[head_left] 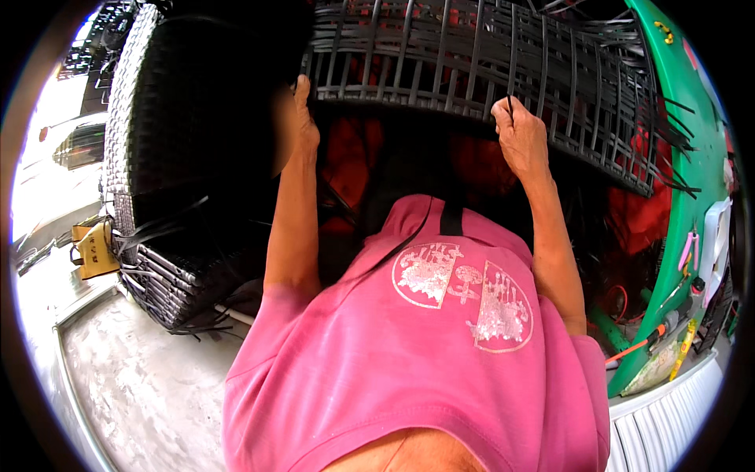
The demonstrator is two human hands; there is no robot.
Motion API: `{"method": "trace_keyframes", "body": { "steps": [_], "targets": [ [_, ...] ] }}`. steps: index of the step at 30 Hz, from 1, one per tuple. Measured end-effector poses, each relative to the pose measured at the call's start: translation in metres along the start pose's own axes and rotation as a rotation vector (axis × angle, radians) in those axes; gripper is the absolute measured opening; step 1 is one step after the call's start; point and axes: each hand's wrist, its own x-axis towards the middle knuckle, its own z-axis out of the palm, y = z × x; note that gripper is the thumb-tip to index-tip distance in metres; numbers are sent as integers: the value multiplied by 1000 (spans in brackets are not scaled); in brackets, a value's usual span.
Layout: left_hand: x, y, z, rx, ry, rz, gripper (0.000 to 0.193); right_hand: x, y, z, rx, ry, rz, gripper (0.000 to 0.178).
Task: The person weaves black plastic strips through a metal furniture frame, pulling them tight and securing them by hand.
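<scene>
In front of me spans a black woven panel point(480, 67), its dark flat strips crossing in an open lattice. My right hand point(521, 140) is closed at the panel's lower edge, pinching a thin black strip point(513, 55) that runs up across the weave. At the panel's left end is my left hand point(307, 130), with the thumb pointing up beside the corner. Its other fingers are blurred and lost against the dark, so their grip does not show. Loose strip ends point(680, 130) stick out from the panel's right end.
Stacked black woven pieces point(177, 275) stand at the left, trailing loose strips, with a yellow bag point(96, 248) beside them. A green board point(683, 181) rises on the right, with an orange-shafted tool point(641, 344) near its foot. Red material point(346, 161) shows beneath the panel.
</scene>
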Motion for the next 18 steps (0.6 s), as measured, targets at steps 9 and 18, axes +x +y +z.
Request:
{"method": "trace_keyframes", "body": {
  "steps": [9,18],
  "targets": [
    [88,-6,-56,-202,209,-43,38,-1,-1,-3,95,-10,100,22],
    [83,-53,-38,-52,-123,83,17,-1,-3,-1,126,-31,144,23]
  ]
}}
